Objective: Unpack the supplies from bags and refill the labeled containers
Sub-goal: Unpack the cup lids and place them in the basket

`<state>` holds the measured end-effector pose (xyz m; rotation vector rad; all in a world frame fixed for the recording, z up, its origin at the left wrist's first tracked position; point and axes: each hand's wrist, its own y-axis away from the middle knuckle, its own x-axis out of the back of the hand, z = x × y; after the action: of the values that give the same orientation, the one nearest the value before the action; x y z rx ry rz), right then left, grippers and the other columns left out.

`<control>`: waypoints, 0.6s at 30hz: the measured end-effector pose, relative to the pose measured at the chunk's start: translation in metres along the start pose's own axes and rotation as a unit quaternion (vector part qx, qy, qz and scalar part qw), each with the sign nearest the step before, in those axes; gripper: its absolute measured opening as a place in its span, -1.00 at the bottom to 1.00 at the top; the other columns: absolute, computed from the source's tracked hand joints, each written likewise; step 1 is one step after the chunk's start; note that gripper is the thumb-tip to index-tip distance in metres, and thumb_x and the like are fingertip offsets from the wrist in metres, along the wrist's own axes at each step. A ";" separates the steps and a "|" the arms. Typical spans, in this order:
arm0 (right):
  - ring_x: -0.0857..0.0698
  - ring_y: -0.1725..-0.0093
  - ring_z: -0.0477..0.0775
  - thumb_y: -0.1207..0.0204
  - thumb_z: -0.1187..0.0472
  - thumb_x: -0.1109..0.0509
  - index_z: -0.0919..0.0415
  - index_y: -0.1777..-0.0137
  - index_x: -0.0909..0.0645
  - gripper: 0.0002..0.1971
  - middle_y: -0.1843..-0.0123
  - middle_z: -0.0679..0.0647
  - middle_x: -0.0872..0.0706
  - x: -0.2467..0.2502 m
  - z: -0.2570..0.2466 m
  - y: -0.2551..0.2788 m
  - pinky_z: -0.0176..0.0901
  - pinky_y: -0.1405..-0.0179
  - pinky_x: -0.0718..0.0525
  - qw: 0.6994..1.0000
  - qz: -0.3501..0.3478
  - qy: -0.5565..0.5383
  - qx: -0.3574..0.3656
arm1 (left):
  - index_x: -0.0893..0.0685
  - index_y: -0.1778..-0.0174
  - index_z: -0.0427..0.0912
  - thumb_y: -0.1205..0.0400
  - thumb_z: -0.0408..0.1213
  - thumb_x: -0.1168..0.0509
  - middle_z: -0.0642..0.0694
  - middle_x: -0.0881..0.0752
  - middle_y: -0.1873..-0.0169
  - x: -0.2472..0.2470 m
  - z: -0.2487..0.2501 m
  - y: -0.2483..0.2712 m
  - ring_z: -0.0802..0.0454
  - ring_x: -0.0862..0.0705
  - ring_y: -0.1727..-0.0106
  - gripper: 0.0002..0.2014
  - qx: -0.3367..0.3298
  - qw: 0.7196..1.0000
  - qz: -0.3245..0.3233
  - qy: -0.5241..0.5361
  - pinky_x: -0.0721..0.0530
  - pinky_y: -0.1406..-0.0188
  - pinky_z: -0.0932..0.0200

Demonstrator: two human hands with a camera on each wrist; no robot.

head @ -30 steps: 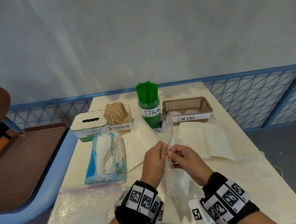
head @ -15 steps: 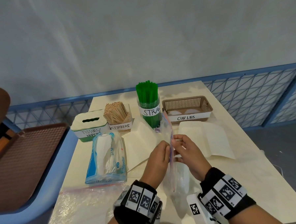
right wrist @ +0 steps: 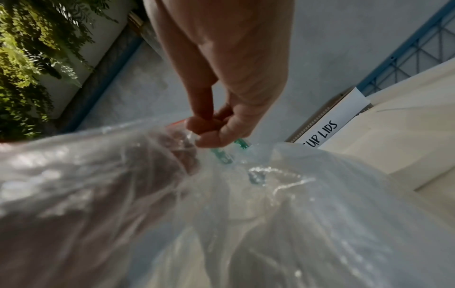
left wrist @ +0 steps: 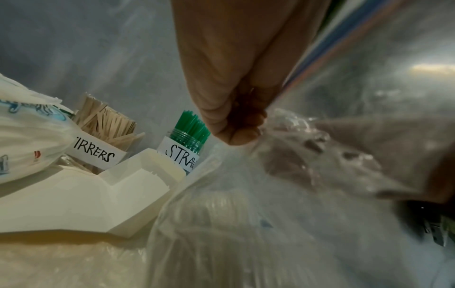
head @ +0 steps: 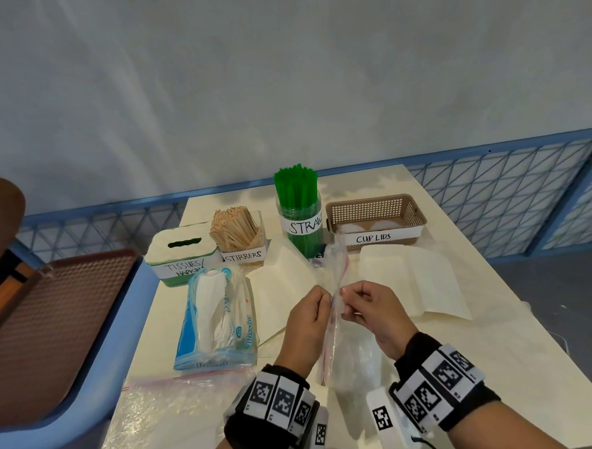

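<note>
A clear zip bag (head: 345, 345) stands upright between my hands at the table's middle. My left hand (head: 306, 321) pinches its zip strip from the left, my right hand (head: 367, 309) pinches it from the right. Clear round lids (left wrist: 221, 210) show dimly inside the bag. At the back, a brown basket (head: 376, 216) labelled CUP LIDS holds a few white lids. Left of it stand a green straw jar (head: 299, 217), a stirrer box (head: 240, 234) and a tissue box (head: 183, 256). In the wrist views, the fingers (left wrist: 236, 124) of one hand and the fingertips (right wrist: 209, 128) of the other curl on the plastic.
An opened blue tissue pack (head: 217, 317) lies left of my hands. An empty clear bag (head: 167, 420) lies at the front left corner. Folded cream paper (head: 417, 283) lies on the right. A blue-framed chair (head: 60, 339) stands left of the table (head: 501, 368).
Both hands have slid along the bag's zip strip away from me, a little up the table. The bag stays upright between them.
</note>
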<state>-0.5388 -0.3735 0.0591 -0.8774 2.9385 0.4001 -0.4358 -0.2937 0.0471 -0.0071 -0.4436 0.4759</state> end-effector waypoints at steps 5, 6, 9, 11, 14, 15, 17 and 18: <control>-0.61 0.50 -0.13 -0.51 0.35 -0.40 0.28 0.24 -0.66 -0.90 0.44 0.11 -0.63 -0.005 0.007 0.002 -0.33 0.31 -0.71 0.997 0.059 0.015 0.052 | -0.39 0.33 -0.15 -0.69 -0.35 -0.12 0.02 -0.43 0.48 0.003 -0.001 0.001 0.15 -0.35 0.44 -0.76 0.006 0.997 0.058 -0.044 -0.32 0.44 0.34; -0.62 0.52 -0.15 -0.50 0.35 -0.42 0.29 0.23 -0.66 -0.92 0.43 0.11 -0.63 -0.005 0.007 0.002 -0.34 0.32 -0.72 0.997 0.066 0.001 0.051 | -0.40 0.32 -0.18 -0.69 -0.35 -0.12 -0.02 -0.45 0.47 0.003 -0.002 0.001 0.14 -0.36 0.43 -0.77 0.010 0.997 0.057 -0.043 -0.32 0.44 0.34; -0.61 0.53 -0.16 -0.48 0.35 -0.44 0.31 0.22 -0.66 -0.93 0.43 0.10 -0.63 -0.001 0.007 0.002 -0.33 0.29 -0.73 0.998 0.053 -0.034 0.031 | -0.45 0.29 -0.21 -0.70 -0.33 -0.12 -0.22 -0.56 0.40 0.005 -0.003 -0.001 0.07 -0.49 0.39 -0.78 0.053 0.998 0.029 0.033 -0.46 0.35 0.23; -0.61 0.50 -0.14 -0.48 0.33 -0.43 0.32 0.25 -0.66 -0.90 0.46 0.08 -0.64 0.003 0.007 0.002 -0.32 0.26 -0.72 0.999 0.026 -0.023 0.021 | -0.53 0.16 -0.24 -0.70 -0.32 -0.14 -0.23 -0.64 0.27 0.005 -0.001 -0.004 0.02 -0.61 0.31 -0.86 0.104 0.989 0.017 0.106 -0.57 0.36 0.22; -0.62 0.48 -0.08 -0.50 0.34 -0.41 0.36 0.25 -0.66 -0.88 0.50 0.07 -0.65 0.005 0.006 0.003 -0.30 0.25 -0.72 1.000 0.004 -0.008 0.019 | -0.61 -0.07 -0.33 -0.68 -0.32 -0.21 -0.14 -0.72 0.21 0.002 0.007 -0.009 0.05 -0.71 0.31 -0.84 0.165 0.959 -0.028 0.228 -0.67 0.35 0.26; -0.62 0.47 -0.09 -0.50 0.35 -0.40 0.37 0.24 -0.67 -0.88 0.50 0.07 -0.66 0.006 0.005 0.003 -0.30 0.25 -0.72 1.000 0.003 -0.006 0.019 | -0.65 -0.04 -0.37 -0.67 -0.34 -0.23 -0.13 -0.73 0.27 0.001 0.009 -0.011 0.08 -0.71 0.33 -0.83 0.165 0.954 -0.041 0.246 -0.67 0.35 0.29; -0.62 0.48 -0.12 -0.49 0.35 -0.41 0.35 0.25 -0.68 -0.89 0.50 0.04 -0.67 0.008 0.004 0.004 -0.33 0.26 -0.72 1.000 -0.001 -0.006 0.022 | -0.70 0.08 -0.40 -0.65 -0.40 -0.24 -0.17 -0.71 0.34 0.002 0.012 -0.013 0.07 -0.67 0.36 -0.84 0.157 0.950 -0.047 0.267 -0.65 0.36 0.34; -0.62 0.47 -0.14 -0.48 0.35 -0.42 0.33 0.25 -0.69 -0.89 0.49 0.02 -0.67 0.010 0.004 0.004 -0.34 0.27 -0.71 1.000 -0.004 -0.003 0.026 | -0.70 0.12 -0.39 -0.64 -0.41 -0.25 -0.17 -0.70 0.36 0.001 0.013 -0.014 0.08 -0.65 0.37 -0.85 0.156 0.949 -0.047 0.269 -0.64 0.36 0.36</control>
<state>-0.5490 -0.3747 0.0553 -0.8793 2.9258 0.3235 -0.4342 -0.3067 0.0612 0.1856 0.1714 0.4255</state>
